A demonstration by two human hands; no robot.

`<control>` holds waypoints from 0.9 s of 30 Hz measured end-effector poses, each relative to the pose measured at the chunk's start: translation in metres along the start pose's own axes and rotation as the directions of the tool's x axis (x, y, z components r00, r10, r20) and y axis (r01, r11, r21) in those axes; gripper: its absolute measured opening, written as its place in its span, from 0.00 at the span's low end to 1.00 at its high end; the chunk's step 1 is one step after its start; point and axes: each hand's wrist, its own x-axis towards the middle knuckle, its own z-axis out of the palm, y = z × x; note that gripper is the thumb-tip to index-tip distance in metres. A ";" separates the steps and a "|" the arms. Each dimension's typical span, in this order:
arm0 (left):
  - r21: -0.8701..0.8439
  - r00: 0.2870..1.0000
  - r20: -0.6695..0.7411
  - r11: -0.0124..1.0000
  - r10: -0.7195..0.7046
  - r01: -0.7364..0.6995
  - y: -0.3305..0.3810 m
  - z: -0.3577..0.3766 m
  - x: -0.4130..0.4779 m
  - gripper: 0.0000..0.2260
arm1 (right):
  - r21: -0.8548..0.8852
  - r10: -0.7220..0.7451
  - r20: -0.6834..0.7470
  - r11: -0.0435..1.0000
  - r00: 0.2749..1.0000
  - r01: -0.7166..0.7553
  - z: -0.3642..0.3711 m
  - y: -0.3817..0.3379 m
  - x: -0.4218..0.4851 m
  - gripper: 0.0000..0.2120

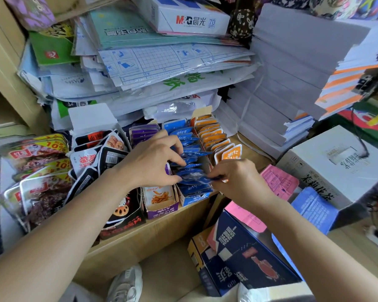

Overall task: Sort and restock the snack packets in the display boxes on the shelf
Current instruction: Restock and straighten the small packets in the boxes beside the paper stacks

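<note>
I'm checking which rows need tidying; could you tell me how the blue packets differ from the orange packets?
The blue packets lie jumbled and tilted; the orange packets stand in a neat row. The left hand and right hand pinch blue packets; neither holds orange packets. Both fill adjacent display boxes.

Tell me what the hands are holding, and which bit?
Blue snack packets. The left hand pinches some by their top edges; the right hand pinches one by its edge.

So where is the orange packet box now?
Head view, right of centre: the orange packet box sits between the blue packet box and the paper stack.
</note>
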 end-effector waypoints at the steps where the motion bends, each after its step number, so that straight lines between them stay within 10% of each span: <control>1: 0.004 1.000 -0.003 1.000 0.002 -0.002 0.000 0.000 0.000 0.12 | 0.008 -0.009 0.036 1.000 0.999 0.009 -0.002 0.001 -0.002 0.09; 13: 0.252 0.993 -0.111 0.968 0.052 -0.022 0.012 0.012 0.001 0.01 | -0.021 -0.025 -0.092 1.000 0.995 0.024 -0.006 0.009 -0.004 0.06; 27: -0.260 0.929 -0.270 0.948 -0.254 0.184 0.004 0.005 0.005 0.10 | -0.108 -0.118 -0.320 0.990 0.940 0.088 0.022 0.004 0.032 0.05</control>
